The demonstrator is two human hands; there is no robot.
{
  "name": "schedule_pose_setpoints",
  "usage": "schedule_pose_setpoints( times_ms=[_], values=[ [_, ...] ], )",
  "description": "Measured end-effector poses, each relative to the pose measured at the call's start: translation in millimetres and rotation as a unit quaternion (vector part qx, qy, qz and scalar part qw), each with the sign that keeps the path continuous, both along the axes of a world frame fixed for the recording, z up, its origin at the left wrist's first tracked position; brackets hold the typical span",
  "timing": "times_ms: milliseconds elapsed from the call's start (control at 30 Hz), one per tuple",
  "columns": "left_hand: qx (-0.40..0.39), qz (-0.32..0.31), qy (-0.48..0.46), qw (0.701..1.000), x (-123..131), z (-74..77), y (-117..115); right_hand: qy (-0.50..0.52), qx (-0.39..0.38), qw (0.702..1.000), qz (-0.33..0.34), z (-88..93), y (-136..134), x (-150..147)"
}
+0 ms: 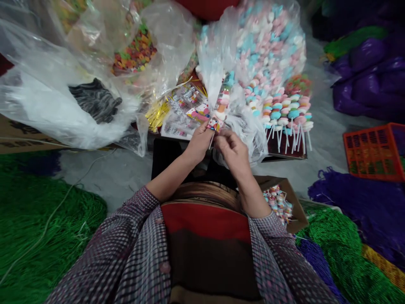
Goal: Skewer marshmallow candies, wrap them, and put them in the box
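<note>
My left hand (201, 142) is closed around the lower end of a marshmallow lollipop (222, 103) in a printed clear wrapper, tilted up and away from me. Its white stick pokes out below the fingers. Beside it, my right hand (233, 148) has its fingers pinched together near the wrapper's base; what they hold is too small to tell. Gold twist ties (157, 117) and printed clear wrappers (186, 101) lie just beyond my left hand. Unwrapped marshmallow lollipops (292, 112) are piled to the right, sticks toward me.
Behind stand a large bag of pastel marshmallows (265, 38) and a bag of gummy rings (136, 50). A cardboard box (297, 211) of wrapped lollipops sits by my right elbow. Farther right is an orange crate (373, 152); green cord (47, 219) covers the left floor.
</note>
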State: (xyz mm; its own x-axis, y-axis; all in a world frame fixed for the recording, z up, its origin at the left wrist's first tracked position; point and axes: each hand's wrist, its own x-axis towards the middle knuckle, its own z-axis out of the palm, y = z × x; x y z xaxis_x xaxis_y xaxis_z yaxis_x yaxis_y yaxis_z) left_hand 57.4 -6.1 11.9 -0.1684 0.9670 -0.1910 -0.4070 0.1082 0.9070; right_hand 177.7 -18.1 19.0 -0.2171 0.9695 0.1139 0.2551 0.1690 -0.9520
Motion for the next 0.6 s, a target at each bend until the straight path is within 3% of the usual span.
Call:
schedule_pose_setpoints(
  times_ms=[100,200,267,333,467,533,600],
  values=[
    [-0.009,-0.019,0.008,1.0,0.1,6.5,-5.2,0.048,-0.068,0.996,0.04,-3.5,-7.8,-9.2],
    [-0.021,-0.043,0.068,0.997,-4.8,8.7,-10.2,0.094,-0.105,0.99,0.03,-4.3,-14.8,-14.7],
    [-0.001,-0.033,0.183,0.983,-12.0,9.9,-12.2,0.118,-0.119,0.986,0.022,-2.7,-18.6,-13.9],
    [0.055,0.005,0.334,0.941,-19.4,11.2,-13.7,0.117,-0.113,0.987,0.009,-1.1,-20.4,-10.3],
    [0.134,0.024,0.52,0.843,-21.1,11.7,-18.0,-0.033,0.045,0.996,-0.075,-4.7,-14.1,-2.1],
    [0.143,-0.002,0.552,0.821,-15.2,10.8,-20.5,-0.125,0.135,0.977,-0.11,-10.0,-7.6,-0.5],
    [0.144,-0.027,0.562,0.814,-9.7,10.9,-22.5,-0.183,0.174,0.961,-0.113,-15.7,-2.1,-0.4]
  ],
)
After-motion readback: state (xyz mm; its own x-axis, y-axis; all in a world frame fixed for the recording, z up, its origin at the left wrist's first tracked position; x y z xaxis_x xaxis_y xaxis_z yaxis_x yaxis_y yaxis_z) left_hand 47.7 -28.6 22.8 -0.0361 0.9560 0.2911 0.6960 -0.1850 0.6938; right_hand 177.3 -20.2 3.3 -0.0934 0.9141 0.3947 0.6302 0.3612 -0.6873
